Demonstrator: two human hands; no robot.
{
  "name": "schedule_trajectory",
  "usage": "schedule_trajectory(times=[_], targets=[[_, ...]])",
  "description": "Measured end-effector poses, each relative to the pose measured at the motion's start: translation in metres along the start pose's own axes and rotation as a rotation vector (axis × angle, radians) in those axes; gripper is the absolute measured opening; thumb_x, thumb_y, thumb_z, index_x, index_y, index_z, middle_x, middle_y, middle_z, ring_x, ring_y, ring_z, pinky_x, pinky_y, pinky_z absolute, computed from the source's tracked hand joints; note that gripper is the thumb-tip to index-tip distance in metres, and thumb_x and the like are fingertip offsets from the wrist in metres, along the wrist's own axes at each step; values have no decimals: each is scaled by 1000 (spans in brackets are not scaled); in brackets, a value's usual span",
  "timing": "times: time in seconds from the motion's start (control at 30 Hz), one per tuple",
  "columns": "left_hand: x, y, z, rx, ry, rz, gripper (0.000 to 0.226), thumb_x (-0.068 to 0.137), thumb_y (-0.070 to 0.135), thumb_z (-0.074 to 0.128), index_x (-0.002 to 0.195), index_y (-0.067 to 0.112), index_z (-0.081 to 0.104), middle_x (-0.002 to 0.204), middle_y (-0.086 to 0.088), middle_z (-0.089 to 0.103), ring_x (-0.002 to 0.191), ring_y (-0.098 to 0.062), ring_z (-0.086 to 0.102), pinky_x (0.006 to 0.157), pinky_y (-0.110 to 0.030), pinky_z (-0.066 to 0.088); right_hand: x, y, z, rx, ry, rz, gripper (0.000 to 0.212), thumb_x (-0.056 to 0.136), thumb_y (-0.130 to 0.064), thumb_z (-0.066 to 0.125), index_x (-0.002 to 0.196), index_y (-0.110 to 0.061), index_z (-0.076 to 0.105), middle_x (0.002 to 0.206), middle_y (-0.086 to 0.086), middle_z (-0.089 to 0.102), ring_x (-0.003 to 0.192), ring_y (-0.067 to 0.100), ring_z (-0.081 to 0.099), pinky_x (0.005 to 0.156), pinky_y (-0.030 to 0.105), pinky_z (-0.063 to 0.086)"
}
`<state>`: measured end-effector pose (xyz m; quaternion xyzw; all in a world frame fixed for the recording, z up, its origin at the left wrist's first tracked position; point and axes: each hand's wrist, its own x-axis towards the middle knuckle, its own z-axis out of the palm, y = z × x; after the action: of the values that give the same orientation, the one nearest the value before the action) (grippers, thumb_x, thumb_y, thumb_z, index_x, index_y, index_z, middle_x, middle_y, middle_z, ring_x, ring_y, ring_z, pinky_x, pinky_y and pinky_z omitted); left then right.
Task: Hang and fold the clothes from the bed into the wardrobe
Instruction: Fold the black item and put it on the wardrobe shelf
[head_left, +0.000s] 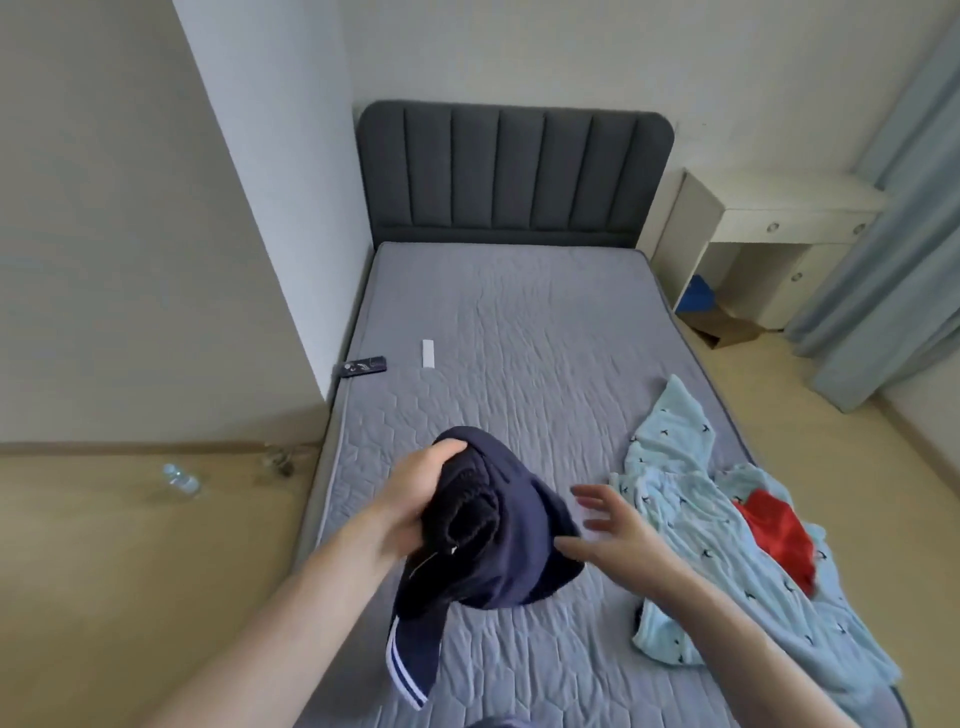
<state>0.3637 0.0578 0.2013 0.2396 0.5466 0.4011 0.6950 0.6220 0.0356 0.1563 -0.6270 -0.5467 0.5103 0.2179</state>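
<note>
My left hand (415, 499) grips a bunched navy garment (514, 545) with white stripes at one hem, held above the grey quilted bed (519, 338). Just to its right, my right hand (618, 530) has its fingers spread, the thumb close to the cloth's edge, holding nothing. A light blue patterned garment (691, 530) lies crumpled on the bed's right side. A red piece of clothing (779, 535) rests on top of it. No wardrobe shows in this view.
A white remote (428, 353) and a dark flat object (361, 367) lie on the bed's left part. A plastic bottle (182, 480) lies on the wooden floor at left. A white desk (769, 228) and blue curtain (893, 260) stand at right.
</note>
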Motion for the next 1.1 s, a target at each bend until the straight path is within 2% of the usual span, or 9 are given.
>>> schedule_trajectory(times=[0.17, 0.27, 0.37, 0.43, 0.5, 0.6, 0.8, 0.97, 1.1], targets=[[-16, 18, 14, -142, -122, -30, 20, 101, 25, 51, 93, 8, 55, 82, -14, 50, 71, -23, 53, 62, -31, 51, -16, -22, 64, -127, -162, -205, 75, 66, -59, 86, 131, -50, 49, 129, -36, 56, 120, -16, 50, 89, 10, 47], [-26, 29, 16, -62, -164, -62, 26, 102, 33, 53, 87, 12, 56, 81, -13, 51, 75, -24, 53, 72, -34, 44, -16, -34, 79, -13, -102, -231, 44, 73, -49, 82, 112, -48, 60, 109, -26, 70, 103, -9, 64, 77, 9, 50], [-24, 35, 10, -76, -130, -9, 35, 103, 29, 54, 70, 18, 48, 61, -2, 47, 51, -14, 53, 48, -23, 42, -11, -37, 78, -26, -28, -235, 13, 84, -33, 68, 94, -40, 66, 92, -17, 74, 83, 0, 70, 63, 12, 50], [-21, 37, 1, -76, -79, 35, 36, 103, 26, 56, 69, 16, 49, 55, -1, 48, 42, -11, 53, 39, -19, 39, -6, -32, 73, -89, 25, -226, 19, 86, -18, 57, 89, -33, 67, 82, -12, 73, 72, 8, 68, 56, 15, 49], [-19, 37, -11, -40, -40, 73, 24, 101, 24, 61, 83, 9, 59, 68, -8, 59, 54, -16, 60, 51, -22, 47, 0, -24, 61, -201, 120, -218, 26, 83, -8, 51, 82, -30, 65, 70, -9, 68, 63, 13, 62, 52, 17, 43], [-10, 27, -35, 212, 129, 170, 29, 91, 23, 75, 113, 9, 62, 103, -12, 70, 85, -28, 70, 78, -38, 57, 5, -13, 40, -354, 171, -192, 35, 78, -4, 48, 85, -30, 71, 70, -13, 69, 65, 6, 63, 54, 14, 43], [5, 0, -74, 1196, 151, 425, 27, 78, 50, 82, 100, 37, 73, 106, 10, 65, 98, -9, 63, 89, -28, 48, 11, -30, 18, -336, 133, -152, 48, 78, -8, 48, 100, -45, 70, 85, -25, 71, 78, -6, 66, 57, 9, 45], [5, -24, -84, 1318, -91, 264, 32, 65, 72, 78, 84, 46, 78, 95, 24, 69, 92, 8, 62, 83, -13, 46, 10, -36, 16, -387, -90, -61, 27, 81, -20, 62, 92, -42, 71, 95, -20, 74, 81, -2, 67, 64, 12, 50], [3, -51, -99, 1349, -238, 91, 9, 77, 40, 79, 83, 33, 79, 118, 18, 62, 109, 1, 61, 105, -30, 47, -1, -9, 22, -600, -344, -15, 31, 79, -37, 73, 111, -37, 72, 112, -15, 66, 91, -1, 63, 73, 11, 46]])
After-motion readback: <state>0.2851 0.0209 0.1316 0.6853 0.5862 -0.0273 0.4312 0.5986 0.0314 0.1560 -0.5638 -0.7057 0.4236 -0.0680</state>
